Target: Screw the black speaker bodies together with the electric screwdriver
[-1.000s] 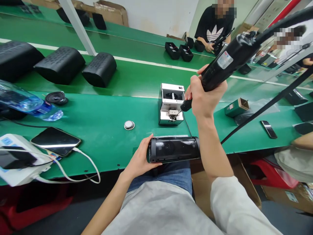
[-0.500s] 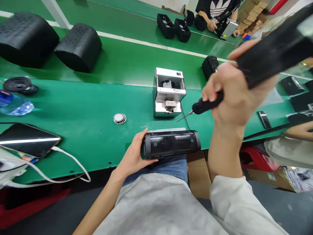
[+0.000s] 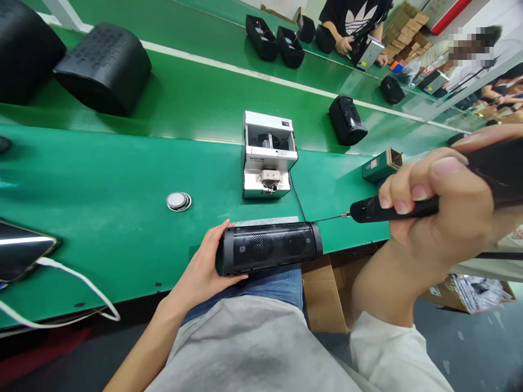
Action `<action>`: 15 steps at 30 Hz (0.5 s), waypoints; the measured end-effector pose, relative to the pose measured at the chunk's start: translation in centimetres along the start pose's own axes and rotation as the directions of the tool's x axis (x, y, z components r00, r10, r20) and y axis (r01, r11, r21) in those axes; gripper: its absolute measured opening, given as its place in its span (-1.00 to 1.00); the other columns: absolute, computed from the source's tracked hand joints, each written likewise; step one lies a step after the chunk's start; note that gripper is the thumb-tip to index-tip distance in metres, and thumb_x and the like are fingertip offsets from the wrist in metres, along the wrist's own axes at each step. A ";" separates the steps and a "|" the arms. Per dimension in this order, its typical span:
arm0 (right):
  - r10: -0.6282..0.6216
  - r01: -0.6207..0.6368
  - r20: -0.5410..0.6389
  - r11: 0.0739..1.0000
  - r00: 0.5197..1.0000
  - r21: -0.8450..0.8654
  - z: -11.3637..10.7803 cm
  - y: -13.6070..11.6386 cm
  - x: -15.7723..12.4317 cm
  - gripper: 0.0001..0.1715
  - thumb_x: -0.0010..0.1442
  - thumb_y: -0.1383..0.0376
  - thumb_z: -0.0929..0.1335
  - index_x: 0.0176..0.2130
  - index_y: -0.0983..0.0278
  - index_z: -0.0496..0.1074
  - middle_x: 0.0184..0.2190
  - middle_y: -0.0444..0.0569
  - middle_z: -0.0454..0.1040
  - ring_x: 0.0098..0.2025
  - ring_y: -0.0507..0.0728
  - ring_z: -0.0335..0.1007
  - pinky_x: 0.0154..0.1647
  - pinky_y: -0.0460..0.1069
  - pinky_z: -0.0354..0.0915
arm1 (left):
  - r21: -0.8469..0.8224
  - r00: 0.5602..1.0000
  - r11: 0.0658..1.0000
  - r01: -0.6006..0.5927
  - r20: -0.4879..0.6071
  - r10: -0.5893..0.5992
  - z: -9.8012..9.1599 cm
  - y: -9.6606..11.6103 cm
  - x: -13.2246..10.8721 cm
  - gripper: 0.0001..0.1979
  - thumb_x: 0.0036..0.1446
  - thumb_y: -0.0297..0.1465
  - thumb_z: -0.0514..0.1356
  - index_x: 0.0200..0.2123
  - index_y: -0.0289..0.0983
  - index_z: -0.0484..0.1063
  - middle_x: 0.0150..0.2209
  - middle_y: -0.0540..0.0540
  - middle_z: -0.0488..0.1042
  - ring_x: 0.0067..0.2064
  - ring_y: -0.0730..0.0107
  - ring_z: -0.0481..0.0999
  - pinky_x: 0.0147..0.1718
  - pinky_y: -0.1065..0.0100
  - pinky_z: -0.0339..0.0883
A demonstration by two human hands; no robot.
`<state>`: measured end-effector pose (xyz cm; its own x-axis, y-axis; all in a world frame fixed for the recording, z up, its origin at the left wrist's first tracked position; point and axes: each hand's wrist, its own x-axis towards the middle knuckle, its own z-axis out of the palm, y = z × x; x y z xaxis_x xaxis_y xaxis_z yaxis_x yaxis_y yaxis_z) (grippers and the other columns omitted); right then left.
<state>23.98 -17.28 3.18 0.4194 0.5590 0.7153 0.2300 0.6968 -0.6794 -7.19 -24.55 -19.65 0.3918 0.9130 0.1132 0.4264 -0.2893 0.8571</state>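
My left hand (image 3: 204, 265) grips the left end of a black box-shaped speaker (image 3: 273, 247), thumb and fingers around its edges. The speaker lies at the table's near edge, its front with two perforated round areas showing. On the right, my right hand (image 3: 443, 198) is closed around a black electric screwdriver (image 3: 370, 210). The tool's thin bit points left, and its tip shows at the speaker's upper right corner; whether it touches cannot be told. Behind the speaker stands a white and grey screw feeder (image 3: 269, 155) with an open top tray.
A small round silver-rimmed disc (image 3: 178, 201) lies left of the feeder. A phone (image 3: 24, 247) with a white cable is at far left. Large black housings (image 3: 104, 68) stand behind. A green box (image 3: 379, 166) is at right, a cardboard box (image 3: 324, 294) below the table. Co-workers sit across.
My right hand has lowered the screwdriver and turned it nearly level, bringing the bit to the speaker's right end. The view has shifted right. My left hand keeps its hold.
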 end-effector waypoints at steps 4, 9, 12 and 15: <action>0.105 -0.106 0.101 0.994 0.989 0.005 -0.9 0.2 -1.2 -0.73 0.14 0.43 0.55 -0.17 0.14 0.59 -0.55 -0.27 0.32 -0.68 0.03 0.17 -0.73 0.01 0.15 | 0.004 0.997 0.998 0.057 0.044 -0.057 -0.5 0.4 -0.2 0.16 0.24 -0.18 0.57 0.67 0.08 -0.07 0.58 -0.27 0.26 0.57 -0.31 0.40 0.52 -0.31 0.38; 0.154 -0.155 0.069 0.988 0.986 0.009 -1.7 0.1 -1.2 -0.73 0.16 0.44 0.54 -0.17 0.16 0.56 -0.57 -0.28 0.36 -0.66 0.05 0.20 -0.68 0.03 0.20 | 0.001 0.997 0.998 0.062 0.050 -0.062 -0.6 0.1 -0.3 0.09 0.25 -0.21 0.56 0.63 0.08 -0.01 0.57 -0.27 0.28 0.54 -0.31 0.44 0.49 -0.34 0.42; 0.094 -0.094 -0.022 0.995 0.995 0.016 -1.4 -0.9 -0.1 -0.71 0.01 0.47 0.51 -0.24 0.15 0.59 -0.62 -0.28 0.29 -0.69 0.03 0.05 -0.74 0.03 0.06 | -0.006 0.998 0.999 0.052 0.035 -0.052 -0.5 -0.1 -0.2 0.13 0.22 -0.19 0.59 0.63 0.07 -0.02 0.54 -0.28 0.32 0.53 -0.32 0.45 0.49 -0.36 0.40; 0.110 -0.111 -0.042 0.994 0.993 -0.015 -1.0 -1.9 0.6 -0.72 -0.04 0.42 0.53 -0.30 0.10 0.61 -0.66 -0.30 0.22 -0.70 0.03 -0.09 -0.78 0.04 -0.02 | -0.009 0.998 0.999 0.051 0.021 -0.051 -0.4 -0.2 -0.1 0.13 0.21 -0.17 0.60 0.63 0.06 0.00 0.53 -0.27 0.34 0.52 -0.32 0.45 0.50 -0.38 0.40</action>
<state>24.67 -18.71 4.78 0.4791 0.6129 0.6283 0.1955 0.6233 -0.7571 -7.62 -24.53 -19.62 0.3869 0.9202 0.0586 0.4389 -0.2397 0.8660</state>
